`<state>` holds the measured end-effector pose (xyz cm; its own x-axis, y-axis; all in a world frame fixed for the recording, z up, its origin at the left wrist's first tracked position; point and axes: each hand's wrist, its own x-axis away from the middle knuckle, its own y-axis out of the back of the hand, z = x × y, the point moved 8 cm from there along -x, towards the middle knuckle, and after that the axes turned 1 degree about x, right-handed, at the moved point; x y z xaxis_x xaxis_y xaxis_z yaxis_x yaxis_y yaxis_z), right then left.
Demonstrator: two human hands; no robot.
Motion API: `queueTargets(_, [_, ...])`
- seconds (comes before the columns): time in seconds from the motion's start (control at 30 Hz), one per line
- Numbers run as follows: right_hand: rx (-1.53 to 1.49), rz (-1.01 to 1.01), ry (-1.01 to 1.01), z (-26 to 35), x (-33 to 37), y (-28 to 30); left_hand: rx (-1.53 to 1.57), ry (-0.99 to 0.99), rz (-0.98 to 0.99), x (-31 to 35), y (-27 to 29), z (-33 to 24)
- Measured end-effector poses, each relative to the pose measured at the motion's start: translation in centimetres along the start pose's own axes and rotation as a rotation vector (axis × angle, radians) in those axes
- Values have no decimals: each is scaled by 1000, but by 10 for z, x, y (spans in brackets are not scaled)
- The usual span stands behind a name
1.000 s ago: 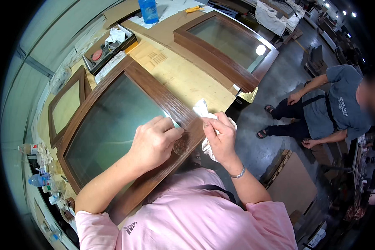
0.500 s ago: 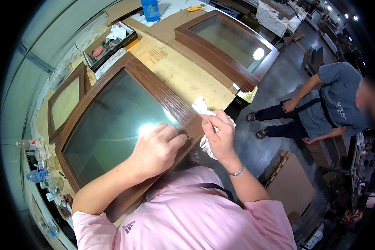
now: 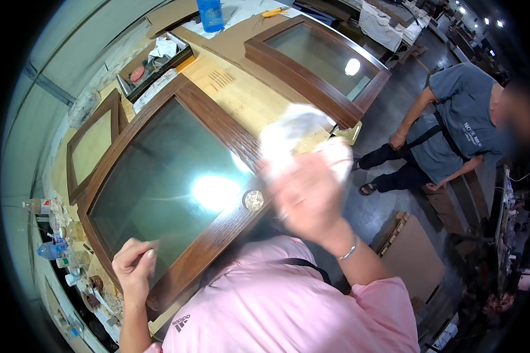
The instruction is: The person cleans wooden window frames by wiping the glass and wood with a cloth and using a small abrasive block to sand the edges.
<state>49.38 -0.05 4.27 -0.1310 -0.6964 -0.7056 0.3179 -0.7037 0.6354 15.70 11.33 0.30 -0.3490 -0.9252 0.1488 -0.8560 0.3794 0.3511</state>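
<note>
A wooden framed glass panel [image 3: 153,170] with brown wood grain lies in front of me on the workbench. My left hand [image 3: 134,267] is over its near left edge, thumb and fingers pinched on a small thin brownish piece whose kind I cannot make out. My right hand [image 3: 312,197], smeared by motion, holds a white cloth [image 3: 294,126] above the panel's right corner. On the wooden rail near that corner sits a small round shiny thing [image 3: 254,200]. Light glares off the glass.
A second framed glass panel [image 3: 318,59] lies at the far right of the bench, a smaller frame [image 3: 94,147] at the left. A box of odds and ends [image 3: 156,65] and a blue bottle [image 3: 211,15] stand at the back. Bottles [image 3: 52,249] line the left. A co-worker [image 3: 453,126] stands at right.
My left hand has moved from the right corner to the panel's near left edge, uncovering the round shiny thing. My right hand has swept the cloth about. The co-worker has shifted slightly.
</note>
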Motion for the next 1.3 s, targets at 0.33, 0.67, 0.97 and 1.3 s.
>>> queueTargets(0.33, [258, 150, 157, -3, 9, -9, 235, -144, -107, 11, 24, 42])
queueTargets(0.67, [-162, 31, -168, -14, -37, 0, 13, -217, 16, 11, 16, 20])
queueTargets(0.97, [-293, 206, -258, -7, -37, -91, -420, -235, -575, 25, 179, 44])
queueTargets(1.3, [-417, 168, -298, -8, -34, -93, -741, -447, -393, 67, 144, 45])
